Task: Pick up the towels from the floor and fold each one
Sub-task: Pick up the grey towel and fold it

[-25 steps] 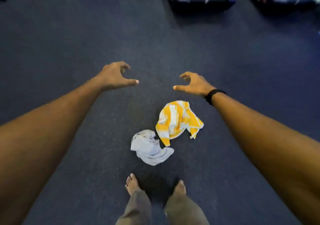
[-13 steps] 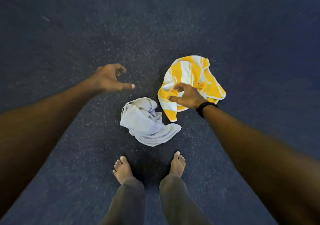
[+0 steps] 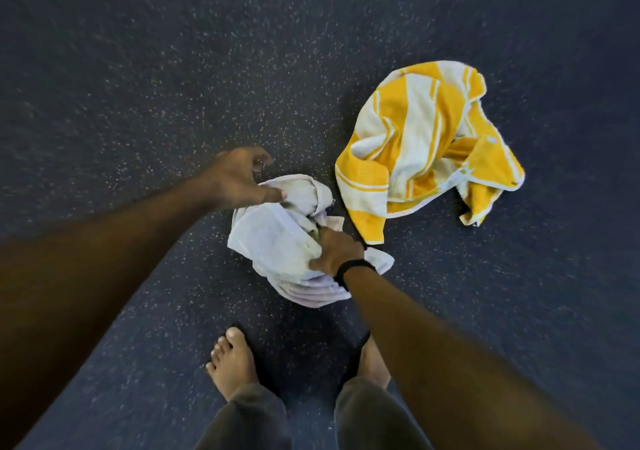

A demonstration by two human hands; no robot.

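Our right hand [image 3: 334, 252] has moved off the crumpled yellow-and-white striped towel [image 3: 424, 148] and is now grabbing the crumpled white cloth towel [image 3: 277, 241], fingers curled into its folds. Our left hand [image 3: 235, 179] is reaching down with loosely bent fingers, its thumb touching the white towel's top edge. Both towels are lying on the dark speckled floor [image 3: 173, 68], just beside each other.

Dim, bluish light; the yellow striped towel [image 3: 426, 144] at right is the brightest patch. Forearms at the lower corners are smeared, the floor's [image 3: 138, 68] speckles streak outward (wide-angle stretch at edges).
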